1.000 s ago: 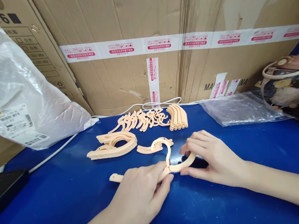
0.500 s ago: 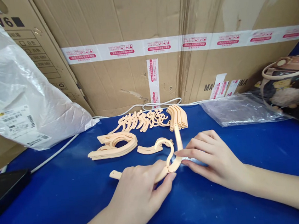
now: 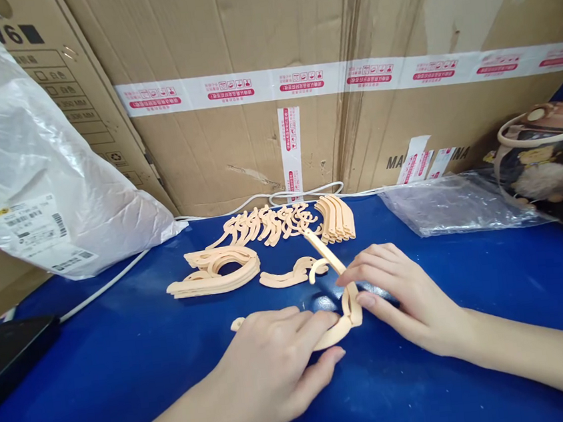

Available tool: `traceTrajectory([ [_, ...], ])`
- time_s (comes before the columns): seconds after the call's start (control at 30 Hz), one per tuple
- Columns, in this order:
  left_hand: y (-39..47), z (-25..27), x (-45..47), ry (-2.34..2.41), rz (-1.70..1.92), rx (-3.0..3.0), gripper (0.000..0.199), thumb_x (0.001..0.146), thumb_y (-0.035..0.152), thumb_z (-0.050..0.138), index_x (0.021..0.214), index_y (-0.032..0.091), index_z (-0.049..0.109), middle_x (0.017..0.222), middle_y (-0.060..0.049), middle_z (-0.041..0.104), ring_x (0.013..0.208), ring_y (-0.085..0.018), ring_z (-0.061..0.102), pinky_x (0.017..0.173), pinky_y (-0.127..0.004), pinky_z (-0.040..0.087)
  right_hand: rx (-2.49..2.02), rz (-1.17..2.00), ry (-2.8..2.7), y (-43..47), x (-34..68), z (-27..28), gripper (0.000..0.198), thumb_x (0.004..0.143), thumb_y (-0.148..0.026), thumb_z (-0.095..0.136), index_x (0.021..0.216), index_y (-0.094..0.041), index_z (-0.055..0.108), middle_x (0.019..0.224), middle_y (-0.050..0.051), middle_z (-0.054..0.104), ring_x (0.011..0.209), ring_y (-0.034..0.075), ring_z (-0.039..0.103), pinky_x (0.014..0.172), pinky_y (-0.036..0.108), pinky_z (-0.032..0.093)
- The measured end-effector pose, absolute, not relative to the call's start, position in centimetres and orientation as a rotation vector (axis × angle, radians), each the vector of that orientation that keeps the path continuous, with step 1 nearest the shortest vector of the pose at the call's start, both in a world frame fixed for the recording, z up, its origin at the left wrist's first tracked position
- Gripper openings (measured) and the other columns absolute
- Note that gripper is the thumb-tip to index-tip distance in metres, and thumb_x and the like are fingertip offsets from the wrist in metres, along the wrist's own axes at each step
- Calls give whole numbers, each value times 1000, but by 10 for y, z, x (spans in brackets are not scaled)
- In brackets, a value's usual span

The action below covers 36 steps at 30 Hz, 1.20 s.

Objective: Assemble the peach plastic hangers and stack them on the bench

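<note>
And here we have it, front and centre, low over the blue table (image 3: 396,393): a pale cream folding hanger (image 3: 332,335), smooth and slim, its two curved arms meeting at a joint, a rounded hook (image 3: 317,267) set in with them; the far arm ends in a small hole, and the hook shows its blunt tip, part of its curve lost behind that arm.

Now the lines of it: the near arm's long axis runs sideways across the table, its rounded end poking out left past the knuckles; the other arm swings sharply away from the joint, pointing forward and a little left, towards the heaped pieces; the hook's tip faces left and back towards the person.

To the hands: the left hand (image 3: 279,352) lies over the near arm, holding it, fingers on top and thumb apart at the front; the right hand (image 3: 401,292) has finger and thumb narrow around the other arm, just beyond the joint.

Just beyond sit a folded piece (image 3: 281,279) and, to its left, a stack of folded hangers (image 3: 213,285); farther back, loose hooks (image 3: 270,225) lie beside bundled curved arms (image 3: 335,219).
</note>
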State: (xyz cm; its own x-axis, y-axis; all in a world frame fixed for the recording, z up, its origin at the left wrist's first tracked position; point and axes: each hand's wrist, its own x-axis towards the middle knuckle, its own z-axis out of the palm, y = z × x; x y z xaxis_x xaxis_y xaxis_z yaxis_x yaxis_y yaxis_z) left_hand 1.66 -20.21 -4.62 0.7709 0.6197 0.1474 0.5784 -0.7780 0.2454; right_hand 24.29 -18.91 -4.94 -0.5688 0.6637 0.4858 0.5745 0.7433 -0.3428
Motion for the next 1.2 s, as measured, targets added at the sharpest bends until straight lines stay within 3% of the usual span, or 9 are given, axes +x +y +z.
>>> traceTrajectory([
  [0.2,-197,-51,14,880,501,2947,19,95,25,43,92,17,60,83,-3,64,79,-21,55,61,-31,41,-1207,249,-2178,-178,244,-56,4,87,-18,50,84,-21,49,83,2,57,81,20,49,72,33,39],
  [0.33,-192,-52,13,868,638,2947,16,94,22,45,95,17,60,85,-4,62,85,-21,55,70,-33,46,-1247,185,-2222,-171,249,-60,17,80,-5,45,86,-20,49,88,2,58,83,20,48,74,34,38],
  [0.5,-187,-54,12,957,632,2896,19,96,22,44,106,19,60,112,-7,60,107,-23,53,89,-38,46,-1319,47,-2307,-166,253,-62,21,83,-4,43,93,-19,53,92,4,59,85,22,48,73,35,36],
  [0.67,-186,-59,11,1075,463,2896,48,94,41,48,137,21,41,146,-11,39,134,-27,35,105,-48,37,-1349,-58,-2388,-166,255,-62,23,86,-5,42,97,-19,57,99,5,61,89,23,51,73,36,36],
  [0.77,-185,-61,10,1137,405,2858,63,92,53,44,144,20,30,150,-12,33,135,-29,33,105,-52,36,-1359,-132,-2414,-164,258,-63,23,87,-6,43,98,-18,58,101,6,62,89,23,53,74,37,36],
  [0.87,-184,-58,10,1170,370,2822,64,93,56,41,143,17,32,149,-13,35,133,-29,38,105,-52,37,-1363,-187,-2432,-162,261,-61,20,89,-8,44,94,-18,60,96,6,64,86,22,55,76,37,36],
  [0.97,-185,-55,11,1206,373,2809,57,95,50,41,140,15,38,144,-13,43,128,-28,44,103,-50,39,-1283,-235,-2409,-166,261,-56,15,93,-16,46,92,-18,61,98,6,64,90,23,54,79,38,36],
  [1.1,-183,-58,12,1214,458,2878,37,96,23,41,132,14,46,134,-11,55,118,-25,54,99,-46,45,-1033,-139,-2515,-179,254,-52,23,94,-36,49,104,-18,60,103,8,61,90,22,53,77,37,39],
  [1.2,-178,-63,9,1193,496,2922,41,90,4,36,126,16,50,128,-9,59,111,-23,59,95,-42,49,-902,-44,-2635,-186,247,-55,21,95,-30,46,101,-15,60,95,8,59,85,20,53,76,33,42],
])
